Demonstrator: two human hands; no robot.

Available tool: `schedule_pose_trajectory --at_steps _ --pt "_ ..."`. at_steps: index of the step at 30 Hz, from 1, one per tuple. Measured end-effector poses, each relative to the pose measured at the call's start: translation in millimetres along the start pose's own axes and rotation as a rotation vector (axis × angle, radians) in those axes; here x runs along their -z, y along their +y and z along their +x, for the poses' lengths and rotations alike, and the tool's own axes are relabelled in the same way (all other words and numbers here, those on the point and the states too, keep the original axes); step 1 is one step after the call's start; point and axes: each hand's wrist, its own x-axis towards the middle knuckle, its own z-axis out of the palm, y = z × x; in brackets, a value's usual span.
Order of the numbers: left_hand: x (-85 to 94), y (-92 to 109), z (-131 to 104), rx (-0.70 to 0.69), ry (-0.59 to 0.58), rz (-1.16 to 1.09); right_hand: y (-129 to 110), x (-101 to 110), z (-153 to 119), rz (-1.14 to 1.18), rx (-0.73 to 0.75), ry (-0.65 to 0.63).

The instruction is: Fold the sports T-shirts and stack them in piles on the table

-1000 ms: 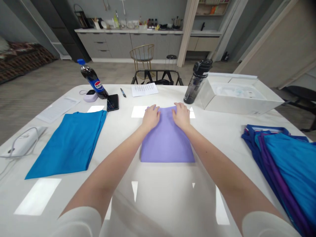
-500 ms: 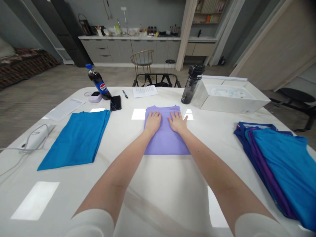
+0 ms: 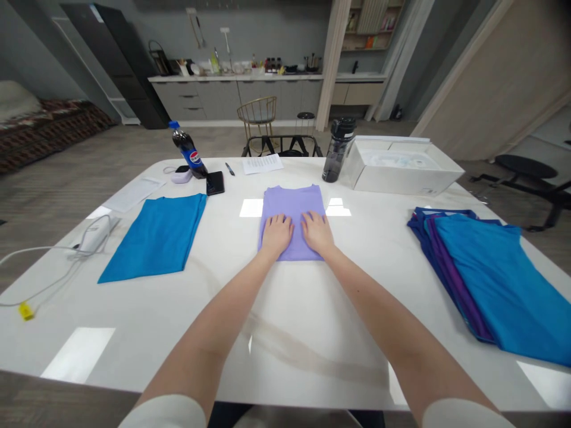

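A lavender folded garment (image 3: pixel 292 199) lies flat on the white table (image 3: pixel 303 333) in the middle of the view. My left hand (image 3: pixel 277 233) rests palm down on its left half, fingers apart. On the right half lies my right hand (image 3: pixel 316 230), also flat with spread fingers, its thumb side toward my left hand. Neither hand grips anything. To the left is a folded blue garment (image 3: pixel 156 238), untouched. At the right, a pile of garments has a blue one (image 3: pixel 504 279) on top, with purple and navy ones beneath it.
Toward the far edge stand a cola bottle (image 3: pixel 190 151), a phone (image 3: pixel 215 183), a pen (image 3: pixel 229 169), a printed paper (image 3: pixel 262 164), a dark drinking bottle (image 3: pixel 339 148) and a white open box (image 3: pixel 392 178). A power strip (image 3: pixel 96 235) with cables lies at the left.
Both hands have slid toward me over the lavender garment, from its upper part to its lower part. The camera view has shifted, showing the table's near edge.
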Motion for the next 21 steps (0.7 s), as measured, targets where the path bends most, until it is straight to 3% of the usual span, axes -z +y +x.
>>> schedule_pose_trajectory --at_steps 3,8,21 --pt "1.3 14.0 -6.9 0.027 -0.008 0.004 -10.4 1.6 -13.4 0.02 -0.001 -0.024" --pt "-1.6 29.7 -22.9 0.186 -0.019 -0.056 -26.1 -1.3 -39.6 0.043 -0.173 -0.073" --pt "13.6 7.2 -80.2 0.035 -0.122 -0.037 -13.3 13.2 -89.8 -0.017 -0.125 -0.103"
